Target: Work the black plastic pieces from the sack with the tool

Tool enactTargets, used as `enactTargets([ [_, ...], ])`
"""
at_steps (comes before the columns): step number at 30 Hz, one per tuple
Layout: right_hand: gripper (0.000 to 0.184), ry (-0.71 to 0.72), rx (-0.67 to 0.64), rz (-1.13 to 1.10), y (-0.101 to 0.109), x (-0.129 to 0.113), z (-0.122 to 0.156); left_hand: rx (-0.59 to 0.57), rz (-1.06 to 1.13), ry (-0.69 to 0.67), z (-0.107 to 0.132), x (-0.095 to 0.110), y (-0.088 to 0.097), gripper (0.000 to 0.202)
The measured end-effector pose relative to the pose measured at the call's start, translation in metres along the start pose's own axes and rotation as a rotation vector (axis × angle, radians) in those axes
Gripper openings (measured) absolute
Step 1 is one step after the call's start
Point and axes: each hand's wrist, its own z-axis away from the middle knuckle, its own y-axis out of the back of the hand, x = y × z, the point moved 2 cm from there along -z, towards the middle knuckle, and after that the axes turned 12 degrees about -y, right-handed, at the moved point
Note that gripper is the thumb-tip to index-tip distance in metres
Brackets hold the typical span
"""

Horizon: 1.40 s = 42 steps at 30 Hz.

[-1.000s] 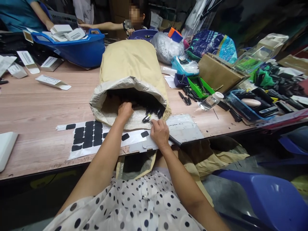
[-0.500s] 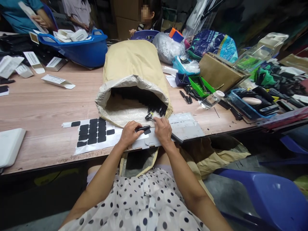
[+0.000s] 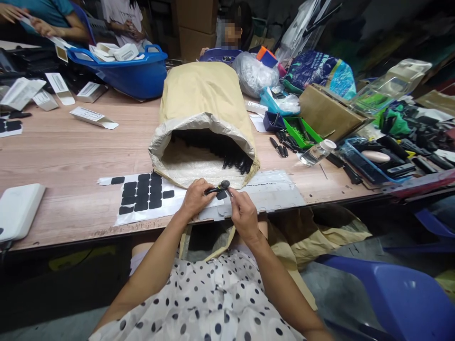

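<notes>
My left hand (image 3: pixel 195 198) is closed round a slim black tool-like part (image 3: pixel 215 188) with a round head, held just above the table's front edge. My right hand (image 3: pixel 242 212) is closed beside it, fingertips pinched near the part's round end; what it holds is too small to name. Both hands sit in front of the open mouth of a tan paper sack (image 3: pixel 204 121) lying on its side, with several black parts inside. A white sheet of black adhesive pads (image 3: pixel 144 199) lies left of my hands.
A blue tub (image 3: pixel 131 76) with white boxes stands at the back left, where other people work. A green tray (image 3: pixel 296 130), a clear bottle (image 3: pixel 314 152) and trays of black parts crowd the right. A white device (image 3: pixel 17 210) lies at the left edge. A blue chair (image 3: pixel 401 293) stands lower right.
My left hand came out of the sack with a black part and brought it to the front edge. My right hand shifted from its metal-headed tool to pinching at the part's end.
</notes>
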Motion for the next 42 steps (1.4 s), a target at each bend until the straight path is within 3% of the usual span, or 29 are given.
enactTargets([
  [5,0.039,-0.025,-0.003,0.108,-0.002,-0.002,0.000,0.001,0.002,0.002,-0.001,-0.001,-0.002,0.011],
  [10,0.038,-0.009,0.000,0.041,0.000,-0.008,-0.003,0.003,0.027,0.014,-0.002,0.000,-0.001,0.011],
  [18,0.040,0.001,-0.093,0.112,-0.005,-0.012,-0.001,-0.003,0.072,0.043,-0.002,0.003,0.004,0.014],
  [23,0.037,-0.033,0.030,0.220,-0.001,0.002,-0.032,0.008,0.054,0.037,-0.002,0.005,0.004,0.025],
  [27,0.034,-0.097,0.043,0.395,-0.009,0.022,-0.059,-0.006,0.038,0.032,-0.001,0.006,0.005,0.035],
  [32,0.034,-0.045,0.060,0.509,-0.026,0.033,-0.062,-0.029,-0.001,0.045,0.000,0.006,0.002,0.023],
  [38,0.034,-0.030,0.028,0.572,-0.030,0.032,-0.058,-0.035,0.006,0.041,-0.002,0.002,0.003,0.010],
  [42,0.034,-0.039,0.019,0.596,-0.031,0.030,-0.059,-0.076,0.090,0.005,0.006,0.021,0.015,0.010],
])
